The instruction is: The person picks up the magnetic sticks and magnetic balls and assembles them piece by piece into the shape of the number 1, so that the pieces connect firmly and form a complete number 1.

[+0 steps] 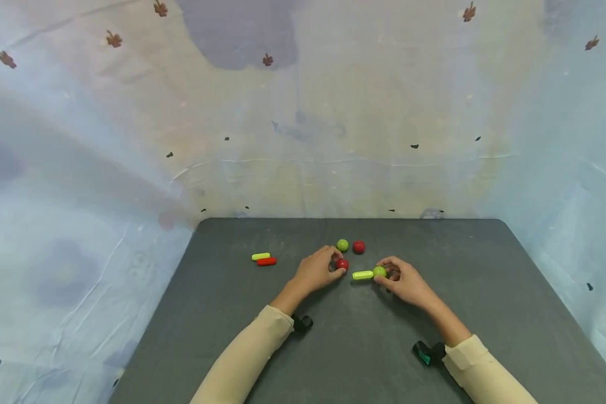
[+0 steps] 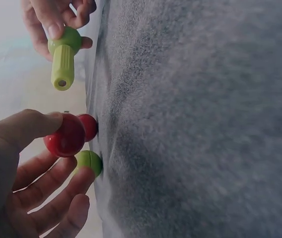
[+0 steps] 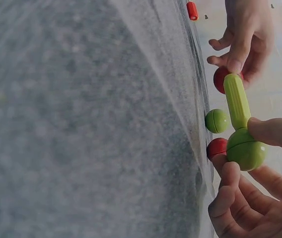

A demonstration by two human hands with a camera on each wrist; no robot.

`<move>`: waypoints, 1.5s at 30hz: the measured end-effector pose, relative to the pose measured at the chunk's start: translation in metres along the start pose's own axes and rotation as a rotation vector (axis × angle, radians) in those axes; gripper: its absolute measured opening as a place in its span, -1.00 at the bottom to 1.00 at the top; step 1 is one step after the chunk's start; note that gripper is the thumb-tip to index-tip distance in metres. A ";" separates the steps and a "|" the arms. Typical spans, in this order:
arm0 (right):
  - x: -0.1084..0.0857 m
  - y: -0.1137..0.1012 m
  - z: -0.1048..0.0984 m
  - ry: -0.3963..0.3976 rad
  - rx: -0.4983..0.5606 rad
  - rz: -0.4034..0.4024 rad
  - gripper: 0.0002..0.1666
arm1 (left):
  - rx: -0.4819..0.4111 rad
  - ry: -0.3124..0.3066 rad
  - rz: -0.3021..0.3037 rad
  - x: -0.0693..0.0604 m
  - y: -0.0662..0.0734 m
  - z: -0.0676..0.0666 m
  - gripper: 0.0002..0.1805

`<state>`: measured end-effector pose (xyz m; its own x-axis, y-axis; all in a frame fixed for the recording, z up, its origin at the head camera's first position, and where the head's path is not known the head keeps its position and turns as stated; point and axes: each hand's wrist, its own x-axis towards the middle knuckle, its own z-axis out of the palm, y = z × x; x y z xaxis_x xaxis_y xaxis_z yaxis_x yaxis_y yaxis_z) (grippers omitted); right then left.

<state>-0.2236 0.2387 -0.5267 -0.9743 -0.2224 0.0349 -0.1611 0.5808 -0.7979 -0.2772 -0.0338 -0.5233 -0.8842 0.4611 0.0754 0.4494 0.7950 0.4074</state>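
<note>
My left hand pinches a red ball between thumb and fingers, above the table. In my right hand a green ball is pinched, with a yellow-green rod joined to it. The rod points left toward the red ball; in the left wrist view the rod's free end stands apart from the held red ball. In the right wrist view, the rod overlaps the red ball in the line of sight.
Just beyond the hands, a second green ball and a second red ball lie on the dark table. A yellow-green rod and a red rod lie side by side at the left. A patterned sheet hangs behind.
</note>
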 end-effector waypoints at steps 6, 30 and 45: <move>0.004 0.000 0.000 0.010 -0.017 -0.008 -0.55 | -0.040 -0.015 0.011 -0.010 -0.004 -0.003 -0.66; 0.010 -0.003 0.008 0.005 -0.026 -0.046 -0.56 | -0.091 -0.042 0.043 -0.028 -0.005 -0.002 -0.64; 0.014 -0.003 0.012 0.032 0.013 -0.001 -0.55 | -0.075 -0.008 -0.007 -0.029 0.000 0.002 -0.64</move>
<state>-0.2347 0.2242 -0.5310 -0.9786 -0.1981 0.0549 -0.1607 0.5703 -0.8055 -0.2510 -0.0462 -0.5277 -0.8861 0.4589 0.0650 0.4319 0.7668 0.4748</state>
